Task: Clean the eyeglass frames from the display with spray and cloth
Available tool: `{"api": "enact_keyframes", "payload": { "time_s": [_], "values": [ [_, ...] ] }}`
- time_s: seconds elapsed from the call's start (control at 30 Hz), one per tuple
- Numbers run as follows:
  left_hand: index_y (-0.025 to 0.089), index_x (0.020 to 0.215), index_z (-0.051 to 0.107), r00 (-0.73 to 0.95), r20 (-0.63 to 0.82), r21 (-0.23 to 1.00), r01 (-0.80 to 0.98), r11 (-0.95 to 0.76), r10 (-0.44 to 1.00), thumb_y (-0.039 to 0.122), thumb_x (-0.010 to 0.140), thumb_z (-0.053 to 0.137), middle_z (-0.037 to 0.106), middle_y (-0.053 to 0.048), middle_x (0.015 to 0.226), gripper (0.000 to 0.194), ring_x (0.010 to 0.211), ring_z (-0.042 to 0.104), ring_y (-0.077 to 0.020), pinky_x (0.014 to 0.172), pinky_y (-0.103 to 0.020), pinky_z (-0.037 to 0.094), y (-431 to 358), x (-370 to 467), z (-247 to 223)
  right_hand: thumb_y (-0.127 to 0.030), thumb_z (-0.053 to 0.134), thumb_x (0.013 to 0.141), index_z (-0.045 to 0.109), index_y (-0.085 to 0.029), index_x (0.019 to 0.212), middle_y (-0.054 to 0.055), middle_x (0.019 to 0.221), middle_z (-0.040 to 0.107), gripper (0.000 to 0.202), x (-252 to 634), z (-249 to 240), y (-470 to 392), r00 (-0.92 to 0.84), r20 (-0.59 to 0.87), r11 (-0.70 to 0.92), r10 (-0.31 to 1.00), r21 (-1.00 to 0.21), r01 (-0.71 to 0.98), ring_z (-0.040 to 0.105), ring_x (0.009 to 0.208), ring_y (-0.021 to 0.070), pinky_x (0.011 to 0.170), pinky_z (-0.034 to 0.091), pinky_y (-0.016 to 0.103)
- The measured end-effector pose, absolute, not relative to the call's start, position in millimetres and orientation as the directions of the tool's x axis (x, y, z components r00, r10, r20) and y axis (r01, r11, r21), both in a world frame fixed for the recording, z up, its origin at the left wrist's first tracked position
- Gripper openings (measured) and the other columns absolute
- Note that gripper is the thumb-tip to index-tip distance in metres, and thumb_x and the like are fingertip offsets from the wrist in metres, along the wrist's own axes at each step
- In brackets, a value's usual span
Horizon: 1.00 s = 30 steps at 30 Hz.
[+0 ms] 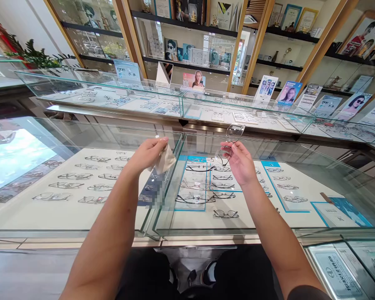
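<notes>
"Above the near glass counter [206, 240], what's held?"

"Left hand [148, 154] pinches a pale cloth [166, 161]; right hand [241, 161] has fingertips closed on clear-lensed glasses [235, 132]. Exact pinch point unclear."

"Step?"

"Judged: glasses held up for handling, cloth well apart. Cloth-to-lens contact would call for bringing both hands together. Beyond: second display case [206, 125]."

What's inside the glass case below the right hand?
Rows of glasses and blue-edged cards. The right hand, holding spectacles, and forearm cover part; what's behind them can't be seen.
</notes>
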<state>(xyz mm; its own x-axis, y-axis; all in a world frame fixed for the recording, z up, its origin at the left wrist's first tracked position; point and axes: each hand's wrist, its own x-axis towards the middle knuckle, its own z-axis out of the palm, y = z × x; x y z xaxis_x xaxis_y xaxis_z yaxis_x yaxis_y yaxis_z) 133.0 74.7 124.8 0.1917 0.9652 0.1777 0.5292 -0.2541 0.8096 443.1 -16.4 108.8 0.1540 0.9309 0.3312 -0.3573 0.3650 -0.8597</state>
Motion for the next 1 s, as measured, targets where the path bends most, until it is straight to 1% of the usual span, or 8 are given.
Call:
{"api": "enact_keyframes", "payload": {
  "time_s": [0.27, 0.47, 0.53, 0.6, 0.7, 0.77, 0.83, 1.0],
  "values": [
    [0.023, 0.077, 0.07, 0.211, -0.18, 0.356, 0.925, -0.136, 0.961, 0.052, 0.077, 0.07, 0.078, -0.012, 0.087, 0.029, 0.078, 0.068, -0.0294, 0.067, -0.032, 0.041, 95, 118, 103, -0.044, 0.082, 0.087, 0.073, -0.03, 0.089, 0.002, 0.109, 0.083, 0.017, 444, 109, -17, 0.124, 0.328, 0.349, 0.937, -0.85, -0.393, 0.071, 0.103, 0.0222, 0.089, 0.052, 0.037],
    [0.023, 0.079, 0.069, 0.12, -0.238, 0.244, 0.968, -0.06, 0.964, 0.049, 0.076, 0.078, 0.079, -0.016, 0.092, 0.027, 0.089, 0.073, -0.0391, 0.079, -0.043, 0.048, 96, 124, 95, -0.044, 0.077, 0.088, 0.072, -0.029, 0.083, 0.001, 0.093, 0.079, 0.017, 444, 110, -18, 0.119, 0.403, 0.42, 0.907, -0.886, -0.196, 0.07, 0.1, 0.0236, 0.093, 0.051, 0.039],
    [0.022, 0.094, 0.073, 0.162, -0.096, 0.276, 0.952, -0.13, 0.982, 0.05, 0.085, 0.072, 0.08, -0.018, 0.101, 0.03, 0.099, 0.074, -0.0418, 0.087, -0.047, 0.052, 88, 138, 98, -0.042, 0.075, 0.09, 0.072, -0.029, 0.083, 0.001, 0.09, 0.078, 0.016, 446, 111, -19, 0.1, 0.445, 0.454, 0.89, -0.885, -0.108, 0.07, 0.098, 0.0233, 0.097, 0.05, 0.04],
    [0.021, 0.121, 0.072, 0.276, 0.248, 0.365, 0.862, -0.353, 0.929, 0.048, 0.094, 0.065, 0.078, -0.019, 0.121, 0.039, 0.116, 0.072, -0.0404, 0.101, -0.05, 0.053, 77, 158, 101, -0.041, 0.073, 0.092, 0.072, -0.028, 0.082, 0.0, 0.088, 0.077, 0.016, 447, 112, -20, 0.052, 0.456, 0.458, 0.889, -0.887, -0.055, 0.069, 0.095, 0.0224, 0.098, 0.05, 0.04],
    [0.017, 0.157, 0.049, 0.343, 0.744, 0.303, 0.591, -0.748, 0.573, 0.049, 0.098, 0.065, 0.058, -0.022, 0.16, 0.07, 0.15, 0.054, -0.0372, 0.125, -0.053, 0.042, 57, 189, 101, -0.04, 0.071, 0.094, 0.07, -0.027, 0.082, 0.0, 0.086, 0.076, 0.018, 450, 112, -21, -0.055, 0.428, 0.428, 0.902, -0.904, -0.014, 0.069, 0.091, 0.0217, 0.094, 0.051, 0.038],
    [0.018, 0.167, 0.035, 0.369, 0.849, 0.173, 0.485, -0.858, 0.379, 0.052, 0.095, 0.073, 0.05, -0.022, 0.167, 0.088, 0.157, 0.047, -0.0367, 0.129, -0.055, 0.04, 46, 205, 98, -0.041, 0.071, 0.095, 0.069, -0.025, 0.082, 0.0, 0.084, 0.074, 0.02, 451, 111, -21, -0.141, 0.397, 0.401, 0.907, -0.916, 0.006, 0.068, 0.089, 0.0211, 0.092, 0.051, 0.038],
    [0.023, 0.17, 0.031, 0.39, 0.877, 0.097, 0.428, -0.899, 0.28, 0.052, 0.093, 0.079, 0.053, -0.02, 0.166, 0.095, 0.156, 0.049, -0.0362, 0.127, -0.056, 0.044, 37, 215, 94, -0.04, 0.07, 0.096, 0.068, -0.024, 0.082, 0.0, 0.084, 0.073, 0.022, 453, 109, -20, -0.213, 0.371, 0.384, 0.904, -0.923, 0.024, 0.067, 0.087, 0.0201, 0.091, 0.05, 0.037],
    [0.029, 0.163, 0.048, 0.336, 0.912, 0.095, 0.386, -0.918, 0.236, 0.045, 0.092, 0.085, 0.07, -0.014, 0.148, 0.082, 0.136, 0.068, -0.0313, 0.115, -0.048, 0.056, 30, 220, 91, -0.035, 0.066, 0.099, 0.067, -0.023, 0.085, 0.0, 0.086, 0.072, 0.019, 457, 117, -22, -0.299, 0.346, 0.389, 0.89, -0.916, 0.098, 0.066, 0.088, 0.0188, 0.09, 0.048, 0.036]
  ]
}}
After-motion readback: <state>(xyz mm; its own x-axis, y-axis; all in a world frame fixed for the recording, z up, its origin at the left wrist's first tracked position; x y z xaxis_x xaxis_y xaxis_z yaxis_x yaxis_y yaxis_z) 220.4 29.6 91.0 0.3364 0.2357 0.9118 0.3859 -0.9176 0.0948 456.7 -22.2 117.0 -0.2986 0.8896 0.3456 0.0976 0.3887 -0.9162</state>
